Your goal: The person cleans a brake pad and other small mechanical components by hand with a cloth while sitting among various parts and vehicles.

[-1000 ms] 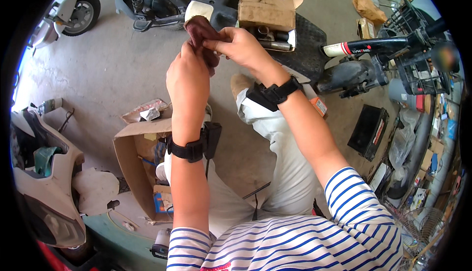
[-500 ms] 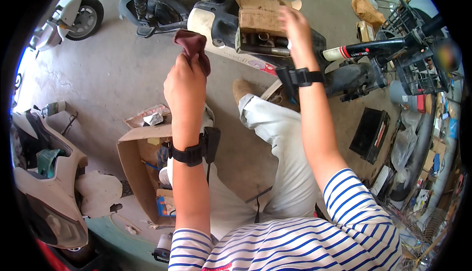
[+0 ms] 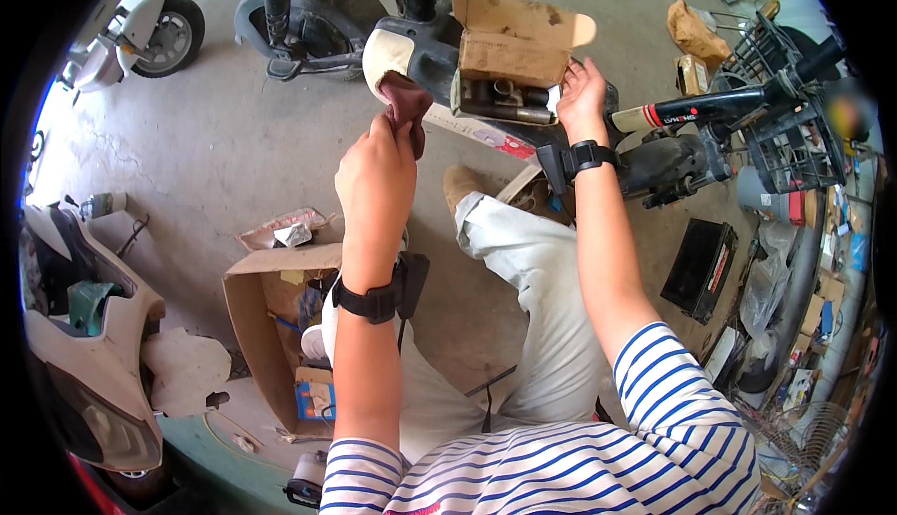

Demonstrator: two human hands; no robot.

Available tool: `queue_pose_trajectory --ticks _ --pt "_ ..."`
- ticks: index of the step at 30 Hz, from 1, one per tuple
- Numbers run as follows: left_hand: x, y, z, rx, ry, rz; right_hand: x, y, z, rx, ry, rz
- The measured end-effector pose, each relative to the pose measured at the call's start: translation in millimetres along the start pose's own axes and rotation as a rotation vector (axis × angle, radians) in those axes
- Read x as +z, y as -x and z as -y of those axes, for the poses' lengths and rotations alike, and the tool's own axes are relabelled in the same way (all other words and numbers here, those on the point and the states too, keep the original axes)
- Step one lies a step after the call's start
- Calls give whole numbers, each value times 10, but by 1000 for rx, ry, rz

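Note:
A maroon cloth is pinched in the fingers of my left hand, raised over the near edge of the scooter's footboard. An opened cardboard box sits on the footboard, its lid tipped back. Dark metal tube-like parts lie inside it. At the box's right end is my right hand, fingers stretched out and apart, close against the cardboard. A small white piece shows between that hand and the box; whether the hand touches it I cannot tell.
The black scooter spans the far side, its front basket at right. A black battery stands on the floor. Near my left leg is a large cardboard carton. Another scooter is at far left.
My left hand has moved right and slightly nearer with the cloth. The right hand has come down from the lid to the box's right end, and the lid now stands further back.

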State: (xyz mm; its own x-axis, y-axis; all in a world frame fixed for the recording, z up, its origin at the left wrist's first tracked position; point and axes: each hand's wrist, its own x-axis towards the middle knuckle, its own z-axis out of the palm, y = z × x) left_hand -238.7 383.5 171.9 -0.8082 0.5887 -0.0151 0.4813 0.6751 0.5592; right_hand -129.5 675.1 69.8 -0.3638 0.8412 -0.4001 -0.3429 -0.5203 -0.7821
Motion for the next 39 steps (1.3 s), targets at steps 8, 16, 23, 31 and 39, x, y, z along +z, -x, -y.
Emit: queue_pose_trajectory --ticks 8,16,23,31,39 --pt "16 3 -44 52 9 -35 -158 -27 142 42 -89 -30" --pt "-7 -17 -58 49 20 -14 -131 199 394 424 369 -14" --pt "39 -9 -148 135 -50 -75 -479 58 364 438 229 83" --pt "33 -5 -239 172 -10 -29 -510 33 210 8 739 315" --pt "89 -7 -229 223 26 -54 -489 155 315 -606 1436 544"
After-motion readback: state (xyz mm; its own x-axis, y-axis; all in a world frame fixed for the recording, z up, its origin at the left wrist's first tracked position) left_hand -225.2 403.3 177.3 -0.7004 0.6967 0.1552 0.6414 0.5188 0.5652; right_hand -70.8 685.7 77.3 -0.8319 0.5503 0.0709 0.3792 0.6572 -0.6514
